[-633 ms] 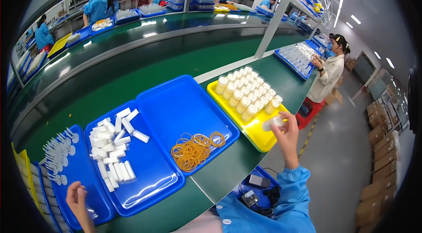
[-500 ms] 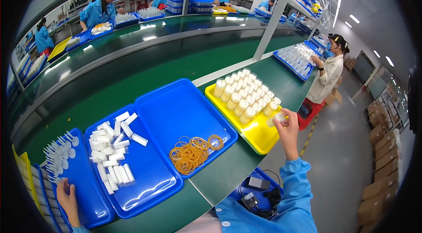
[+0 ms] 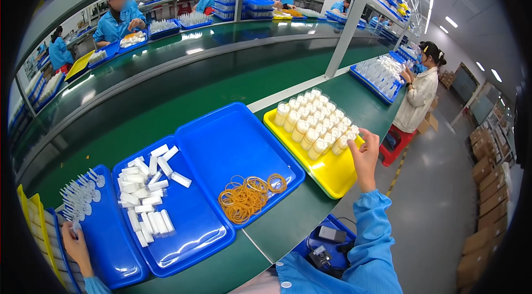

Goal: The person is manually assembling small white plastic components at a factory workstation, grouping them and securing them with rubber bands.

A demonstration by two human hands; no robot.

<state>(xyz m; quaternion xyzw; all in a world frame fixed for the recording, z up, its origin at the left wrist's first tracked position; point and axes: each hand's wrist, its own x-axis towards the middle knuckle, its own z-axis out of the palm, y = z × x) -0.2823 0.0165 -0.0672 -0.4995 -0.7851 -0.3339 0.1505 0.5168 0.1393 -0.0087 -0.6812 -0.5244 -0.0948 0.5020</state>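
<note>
Right hand [image 3: 366, 160] has reached the cylinders [image 3: 313, 123], left hand [image 3: 77, 246] the stemmed pieces [image 3: 81, 196], grips unclear.

- Jars [image 3: 313, 123], right of centre: cream bodies, white tops
- Tray under them [image 3: 334, 181]: bright yellow
- Rubber bands [image 3: 245, 198], lower centre: amber
- Blocks [image 3: 151, 187], left of centre: white
- Stems [image 3: 82, 194], far left: clear, whitish
- Trays beneath bands [image 3: 213, 134], blocks [image 3: 191, 247] and stems [image 3: 113, 249]: glossy blue
- Table [image 3: 299, 215], lower centre, and belt [image 3: 138, 133], upper left: dark green
- Sleeve [image 3: 370, 233], lower right: light blue
- Stool [image 3: 400, 147], right: red
- Co-worker's jacket [image 3: 419, 101], right: cream
- Floor line [image 3: 396, 176], right: yellow, striped dark
- Boxes [image 3: 481, 211], right edge: brown
</note>
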